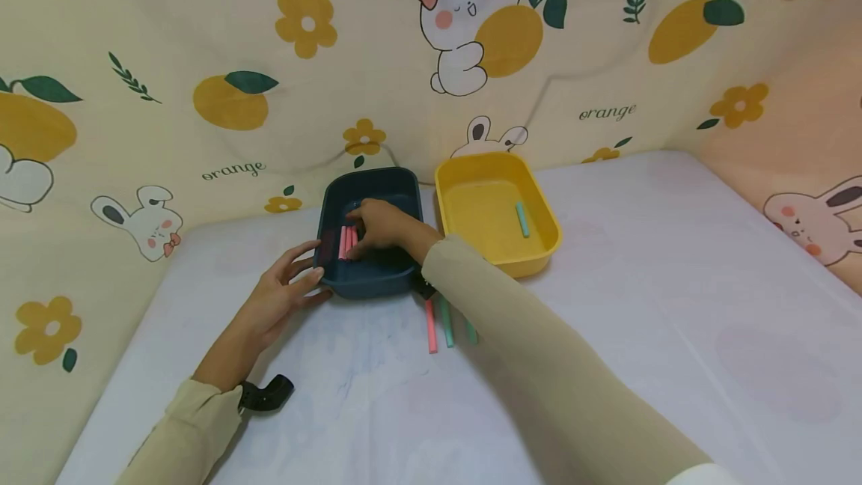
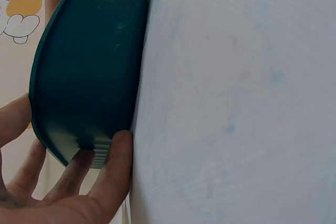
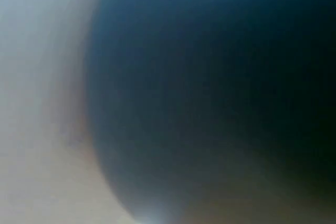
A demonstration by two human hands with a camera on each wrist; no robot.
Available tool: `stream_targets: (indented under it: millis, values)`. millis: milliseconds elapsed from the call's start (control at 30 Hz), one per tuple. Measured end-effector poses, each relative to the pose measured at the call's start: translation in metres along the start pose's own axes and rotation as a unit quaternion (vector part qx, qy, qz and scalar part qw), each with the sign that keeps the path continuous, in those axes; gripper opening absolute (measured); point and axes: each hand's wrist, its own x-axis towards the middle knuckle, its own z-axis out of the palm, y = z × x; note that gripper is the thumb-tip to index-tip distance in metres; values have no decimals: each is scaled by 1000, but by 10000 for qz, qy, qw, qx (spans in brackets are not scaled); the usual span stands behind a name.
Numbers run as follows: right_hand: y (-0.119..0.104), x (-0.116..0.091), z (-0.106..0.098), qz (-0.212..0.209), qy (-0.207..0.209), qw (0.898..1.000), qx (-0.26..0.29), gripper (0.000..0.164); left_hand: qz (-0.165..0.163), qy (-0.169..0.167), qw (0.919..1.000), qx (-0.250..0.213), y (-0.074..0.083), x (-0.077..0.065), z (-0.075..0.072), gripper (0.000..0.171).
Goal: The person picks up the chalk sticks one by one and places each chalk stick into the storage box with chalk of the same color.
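Note:
A dark blue tray [image 1: 367, 289] stands at the back of the table, with a few pink chalk sticks [image 1: 343, 242] lying side by side at its left inside. My right hand [image 1: 387, 229] reaches down into this tray, thumb and fingers curled about the pink chalk at the right of the row. Spread fingers of my left hand [image 1: 283, 298] touch the tray's left outer wall; in the left wrist view they rest along the tray's wall [image 2: 89, 61] and rim. The right wrist view is blurred by a dark surface close to the lens.
Right of the blue tray stands a yellow tray [image 1: 494, 268] with one green chalk stick [image 1: 522, 220] in it. On the white table [image 1: 377, 410], a pink stick [image 1: 432, 328] and two green sticks [image 1: 447, 324] lie partly under my right forearm. A patterned cloth [image 1: 323, 96] hangs behind.

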Motion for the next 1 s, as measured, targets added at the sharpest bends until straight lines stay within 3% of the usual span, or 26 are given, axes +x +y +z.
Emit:
stream_targets:
  millis: [267,500,600,800,1000]
  values:
    - [-5,-12,-5,-480,686,9936,753,64,-88,22,9999,87,-1,-1,0,64]
    - [-11,-37,-6,-695,643,9883,1199,60,-49,-77,10000,-14,-1,-1,0,65]
    - [-13,-49,-5,-876,582,9880,1131,59,-83,-27,10000,-7,-3,-2,-1,66]
    - [-9,-79,-10,-855,641,9892,1007,57,-210,-6,9997,135,-3,2,0,68]
    - [-4,-110,-18,-816,647,9854,1345,59,-313,77,9995,71,0,4,0,67]
